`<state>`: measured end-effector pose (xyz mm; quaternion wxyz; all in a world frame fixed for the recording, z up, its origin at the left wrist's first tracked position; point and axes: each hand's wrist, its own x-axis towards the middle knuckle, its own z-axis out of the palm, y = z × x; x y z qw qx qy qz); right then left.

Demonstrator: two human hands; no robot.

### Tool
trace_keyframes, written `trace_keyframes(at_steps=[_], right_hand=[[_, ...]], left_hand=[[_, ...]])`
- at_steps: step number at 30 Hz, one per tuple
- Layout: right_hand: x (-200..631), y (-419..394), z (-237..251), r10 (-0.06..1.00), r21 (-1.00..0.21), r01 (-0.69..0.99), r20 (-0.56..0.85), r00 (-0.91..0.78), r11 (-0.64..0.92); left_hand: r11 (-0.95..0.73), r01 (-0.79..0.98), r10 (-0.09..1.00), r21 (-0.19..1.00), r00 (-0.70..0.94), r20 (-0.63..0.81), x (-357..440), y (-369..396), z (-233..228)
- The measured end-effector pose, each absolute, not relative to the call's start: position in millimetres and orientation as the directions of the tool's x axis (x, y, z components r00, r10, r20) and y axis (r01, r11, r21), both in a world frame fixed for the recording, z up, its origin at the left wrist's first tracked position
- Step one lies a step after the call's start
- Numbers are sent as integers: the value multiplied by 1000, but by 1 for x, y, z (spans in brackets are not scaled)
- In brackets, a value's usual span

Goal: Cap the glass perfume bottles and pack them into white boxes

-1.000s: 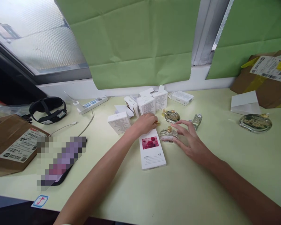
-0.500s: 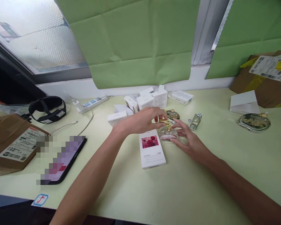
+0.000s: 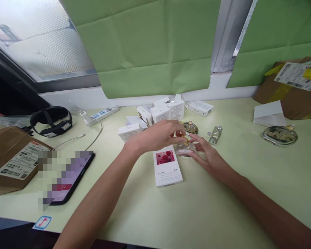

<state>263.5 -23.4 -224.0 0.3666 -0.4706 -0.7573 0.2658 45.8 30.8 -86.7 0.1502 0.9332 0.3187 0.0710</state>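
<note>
Lowering the gold cap [image 3: 186, 139], the left hand [image 3: 159, 134] has reached the bottle [image 3: 186, 150].

Open tabletop [image 3: 209, 211] before the hands [image 3: 155, 135], white boxes [image 3: 161, 113] barring far side, gap between slim bottle [image 3: 216, 135] and dark flask [image 3: 280, 135]

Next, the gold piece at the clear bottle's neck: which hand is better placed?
Left hand, I'd say: it pinches the gold piece from above, while the right hand seems to steady the clear bottle.
</note>
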Motion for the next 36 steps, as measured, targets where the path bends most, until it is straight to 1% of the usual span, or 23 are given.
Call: trace_keyframes(at_steps=[6,10,14,19,22,26,29,31,33,34,36], right_hand=[[263,-23,-223,879,-745,473,348,-326,470],[264,-22,-222,862,-721,477,373,-343,502],[265,-23,-220,880,-709,528,318,-352,467],[264,-24,-217,890,-709,544,302,-342,449],[263,-24,-217,898,-722,539,293,-329,434],[264,-23,-218,896,-747,499,320,-308,439],[265,-22,-219,881,-732,495,339,-331,468],[266,-22,-218,875,-710,515,340,-345,480],[265,-23,-217,875,-694,536,339,-346,481],[265,-23,-217,879,-694,542,336,-339,474],[264,-24,-216,884,-699,544,331,-329,464]], left_hand=[[-773,534,601,342,789,128,58,31,-100],[-767,535,603,354,789,115,60,32,-103],[-771,526,598,359,792,124,59,32,-104],[-777,503,584,378,801,134,60,32,-106],[-770,508,588,387,800,118,62,32,-108],[-749,535,609,390,789,87,63,32,-108],[-725,573,624,382,782,11,56,36,-106],[-662,661,680,353,728,-87,47,40,-104],[-573,774,751,271,628,-205,38,44,-105],[-539,814,769,217,580,-267,35,46,-106],[-498,858,773,122,503,-386,33,49,-109]])
